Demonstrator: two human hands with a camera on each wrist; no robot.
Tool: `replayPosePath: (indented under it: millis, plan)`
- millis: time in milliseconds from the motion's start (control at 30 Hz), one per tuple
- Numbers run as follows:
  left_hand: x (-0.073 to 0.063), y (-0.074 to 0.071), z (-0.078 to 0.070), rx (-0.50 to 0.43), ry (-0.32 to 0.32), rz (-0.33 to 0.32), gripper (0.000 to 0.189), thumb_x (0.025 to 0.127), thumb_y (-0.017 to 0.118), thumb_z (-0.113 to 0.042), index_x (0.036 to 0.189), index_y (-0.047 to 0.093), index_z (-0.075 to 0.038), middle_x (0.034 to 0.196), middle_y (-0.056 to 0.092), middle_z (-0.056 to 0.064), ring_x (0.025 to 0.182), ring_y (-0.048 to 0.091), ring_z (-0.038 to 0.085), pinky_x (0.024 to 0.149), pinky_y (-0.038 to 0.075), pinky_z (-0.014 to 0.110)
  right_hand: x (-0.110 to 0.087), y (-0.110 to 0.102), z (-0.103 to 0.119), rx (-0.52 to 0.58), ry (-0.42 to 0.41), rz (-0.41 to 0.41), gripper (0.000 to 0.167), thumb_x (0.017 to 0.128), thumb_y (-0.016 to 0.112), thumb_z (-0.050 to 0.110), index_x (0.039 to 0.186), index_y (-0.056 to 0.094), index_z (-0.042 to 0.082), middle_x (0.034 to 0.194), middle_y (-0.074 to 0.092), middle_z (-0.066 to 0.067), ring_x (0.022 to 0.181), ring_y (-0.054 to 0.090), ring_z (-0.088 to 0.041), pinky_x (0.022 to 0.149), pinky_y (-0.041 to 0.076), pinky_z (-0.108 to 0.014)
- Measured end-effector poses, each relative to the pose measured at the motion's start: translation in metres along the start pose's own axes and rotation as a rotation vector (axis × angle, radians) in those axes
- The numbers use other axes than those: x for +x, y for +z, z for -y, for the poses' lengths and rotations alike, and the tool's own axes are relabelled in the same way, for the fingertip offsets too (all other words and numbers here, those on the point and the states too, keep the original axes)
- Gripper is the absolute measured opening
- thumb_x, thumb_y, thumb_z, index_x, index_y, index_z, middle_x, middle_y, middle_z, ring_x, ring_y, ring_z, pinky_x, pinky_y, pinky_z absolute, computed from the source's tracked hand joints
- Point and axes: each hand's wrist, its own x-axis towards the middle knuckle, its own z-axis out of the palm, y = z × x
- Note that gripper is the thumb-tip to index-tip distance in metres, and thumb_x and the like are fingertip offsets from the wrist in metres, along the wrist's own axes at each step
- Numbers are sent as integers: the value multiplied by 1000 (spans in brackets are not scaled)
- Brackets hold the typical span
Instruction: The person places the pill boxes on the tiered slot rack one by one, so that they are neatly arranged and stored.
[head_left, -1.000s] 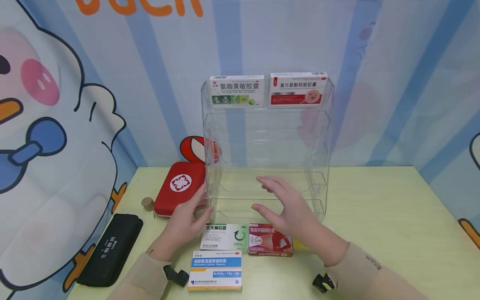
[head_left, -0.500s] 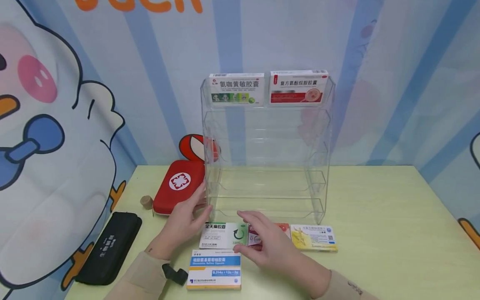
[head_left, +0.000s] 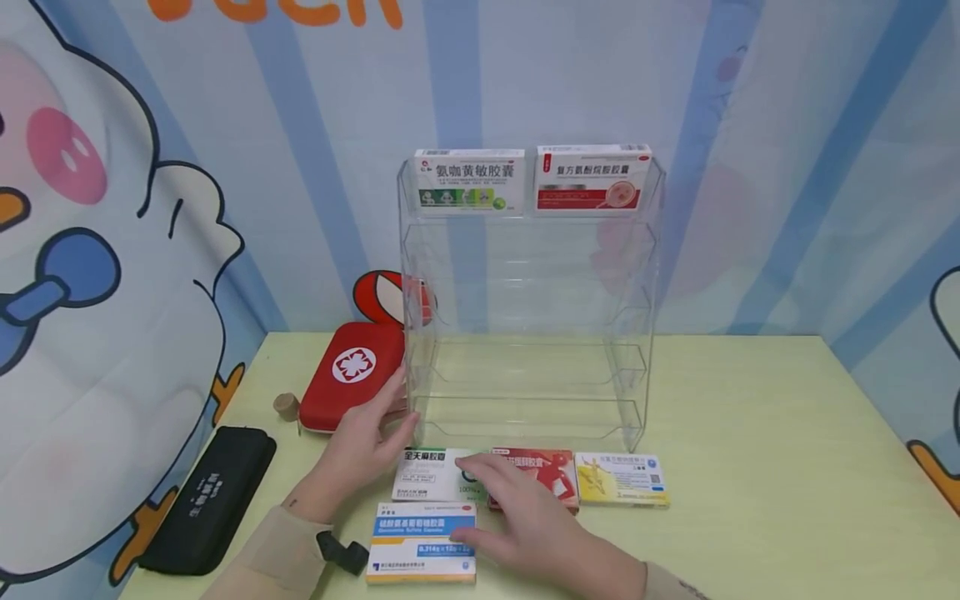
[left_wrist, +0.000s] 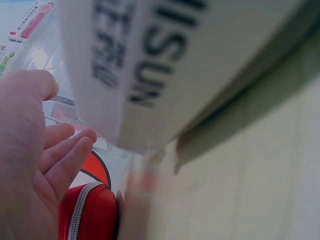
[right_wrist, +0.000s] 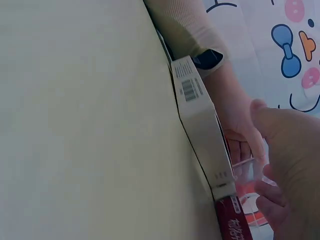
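My left hand point(head_left: 365, 437) rests at the lower left side of a clear acrylic display rack point(head_left: 525, 408), fingers extended and thumb apart. Over the medicine boxes hovers my right hand point(head_left: 525, 525), thumb and fingers spread, holding nothing. Its thumb tip overlaps a blue-and-white medicine box point(head_left: 420, 558), though contact cannot be told. Its fingers partly cover a green-and-white medicine box point(head_left: 420, 479) and a red medicine box point(head_left: 551, 475). A yellow-and-white medicine box point(head_left: 622, 479) lies to the right. The blue-and-white box's end point(left_wrist: 165, 45) looms large in the left wrist view.
Two medicine boxes, one green-and-white point(head_left: 470, 183) and one red-and-white point(head_left: 592, 179), stand in the rack's top tier. Left of the rack lie a red first-aid case point(head_left: 348, 375), a small brown round object point(head_left: 286, 407) and a black zip case point(head_left: 208, 500). A printed cloth hangs behind.
My right hand has come down and left from in front of the rack to above the front boxes, uncovering the yellow-and-white box. My left hand has stayed at the rack's side.
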Motion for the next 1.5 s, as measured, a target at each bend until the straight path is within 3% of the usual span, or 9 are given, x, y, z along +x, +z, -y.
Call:
replayPosePath:
  millis: [233, 567, 733, 967, 1133, 1400, 1500]
  plan:
    - [-1, 1, -1, 3, -8, -3, 96, 98, 81, -23, 177, 26, -25, 160, 64, 12, 134, 74, 32, 106, 64, 48, -7, 10, 3, -76, -34, 150, 88, 95, 68, 75, 166, 48, 27, 168, 52, 7, 150, 56, -18, 120, 57, -49]
    - [-1, 2, 1, 9, -4, -11, 95, 99, 81, -22, 177, 27, -22, 161, 63, 12, 135, 74, 32, 106, 64, 49, -9, 14, 4, -115, -118, 149, 76, 99, 65, 71, 158, 57, 23, 161, 56, 4, 154, 54, -23, 120, 58, -43]
    - [-2, 1, -1, 5, -18, -9, 94, 99, 81, -22, 177, 27, -23, 160, 65, 11, 134, 74, 31, 105, 64, 49, -10, 15, 6, -112, -153, 118, 74, 99, 68, 68, 157, 58, 23, 156, 58, 7, 147, 57, -19, 119, 58, -40]
    - [-2, 2, -2, 10, -19, -14, 93, 99, 81, -23, 176, 28, -23, 158, 66, 12, 134, 74, 32, 104, 65, 49, -15, 17, 13, -155, -258, -40, 67, 95, 81, 59, 150, 63, 27, 148, 64, 9, 136, 61, -11, 117, 59, -38]
    - [-1, 2, -1, 13, -8, -17, 94, 99, 81, -22, 176, 28, -24, 158, 66, 11, 134, 74, 31, 104, 65, 48, -18, 16, 20, -144, -218, -58, 63, 94, 86, 51, 148, 65, 27, 147, 66, 9, 131, 64, -10, 113, 61, -35]
    - [-2, 2, 1, 6, -10, -8, 93, 100, 80, -23, 177, 27, -25, 158, 66, 11, 133, 75, 31, 105, 65, 48, -14, 1, 27, 22, 52, 20, 56, 96, 86, 38, 148, 67, 29, 148, 67, 9, 132, 66, -12, 113, 62, -37]
    - [-1, 2, 1, 8, -14, -7, 94, 100, 80, -24, 177, 26, -27, 158, 66, 10, 133, 75, 30, 105, 65, 48, -13, -4, 25, 73, 59, 14, 48, 98, 85, 33, 143, 70, 29, 145, 70, 9, 122, 68, -6, 106, 64, -30]
